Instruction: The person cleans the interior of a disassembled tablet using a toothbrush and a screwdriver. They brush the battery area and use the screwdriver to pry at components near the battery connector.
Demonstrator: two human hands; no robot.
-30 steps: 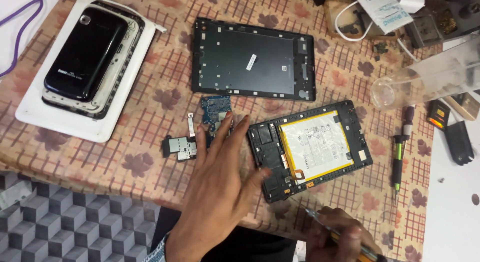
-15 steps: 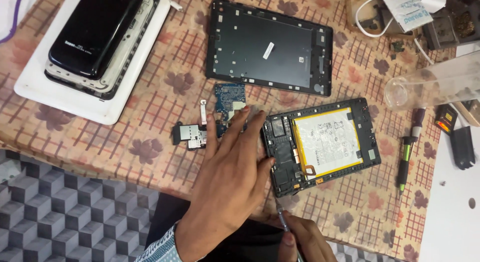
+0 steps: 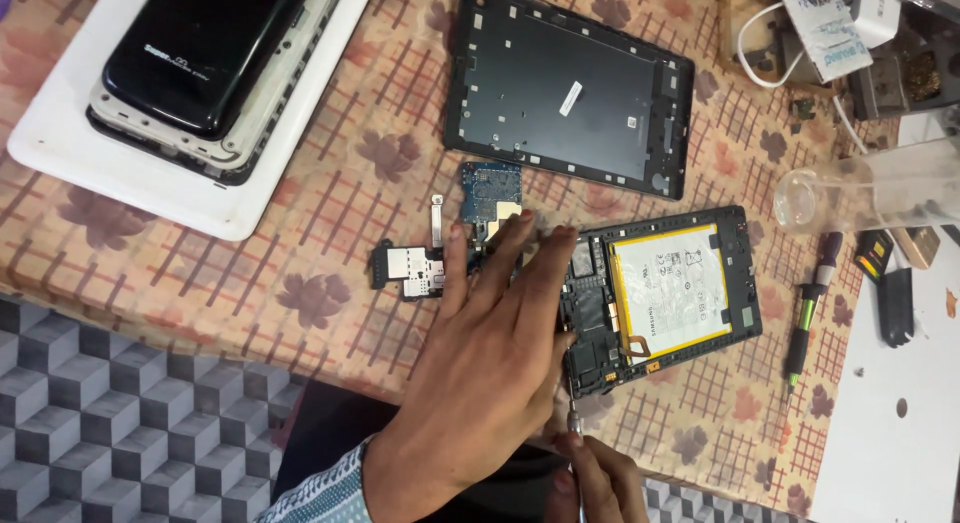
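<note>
An opened black tablet (image 3: pixel 748 283) lies on the patterned tablecloth with its white battery (image 3: pixel 672 291) showing. My left hand (image 3: pixel 490 353) lies flat with fingers spread. Its fingertips rest on the tablet's left edge and on a blue circuit board (image 3: pixel 490 186) beside it. My right hand (image 3: pixel 595 478), at the bottom edge, grips a thin screwdriver (image 3: pixel 574 421) whose tip points up at the tablet's lower left corner. A small board with a metal shield (image 3: pixel 405 268) sits just left of my left fingers.
A black tablet back cover (image 3: pixel 570 93) lies behind the boards. A white tray (image 3: pixel 150 193) at the far left carries stacked dark devices (image 3: pixel 200 53). A green-and-black screwdriver (image 3: pixel 805 318), a clear plastic cup (image 3: pixel 870 188), cables and small parts crowd the right side.
My right hand has brought the screwdriver up and left to the tablet's lower left corner. My left hand stays pressed on the tablet's edge. The view has shifted a little.
</note>
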